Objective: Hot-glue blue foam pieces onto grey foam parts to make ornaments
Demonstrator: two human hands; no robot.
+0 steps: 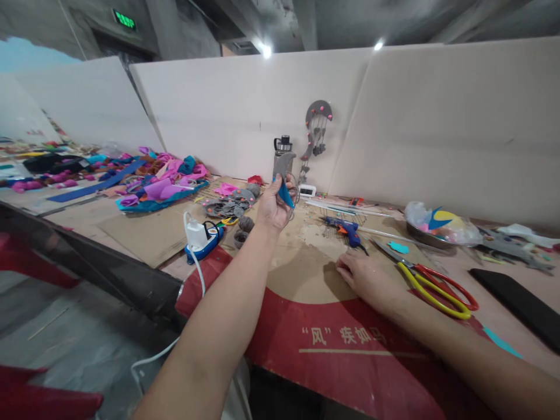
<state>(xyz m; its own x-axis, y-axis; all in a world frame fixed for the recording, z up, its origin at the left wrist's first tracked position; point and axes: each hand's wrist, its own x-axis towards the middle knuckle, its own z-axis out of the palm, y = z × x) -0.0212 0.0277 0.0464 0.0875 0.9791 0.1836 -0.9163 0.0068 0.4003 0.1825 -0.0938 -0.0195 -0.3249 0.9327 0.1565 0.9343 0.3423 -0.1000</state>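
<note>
My left hand [275, 209] is raised over the table and pinches a curved felt piece [284, 168], grey at the top and bright blue below. A thin grey cord loops beside those fingers. My right hand [359, 273] rests on the cardboard sheet [291, 265], its fingers loosely bent and nothing visible in them. Just beyond it lies a blue glue gun [343, 227] with an orange trigger. To the right of that hand are large scissors [431, 283] with red and yellow handles, their blades parted. A small turquoise felt scrap [398, 248] lies by the blades.
A grey felt crescent hanging [318, 116] is by the white partition [210, 111], behind a bottle [280, 143]. Grey felt pieces [230, 204] and a blue power strip [205, 245] stand left. Further off are a coloured felt pile [166, 181], a bowl [431, 236] and a black phone [516, 303].
</note>
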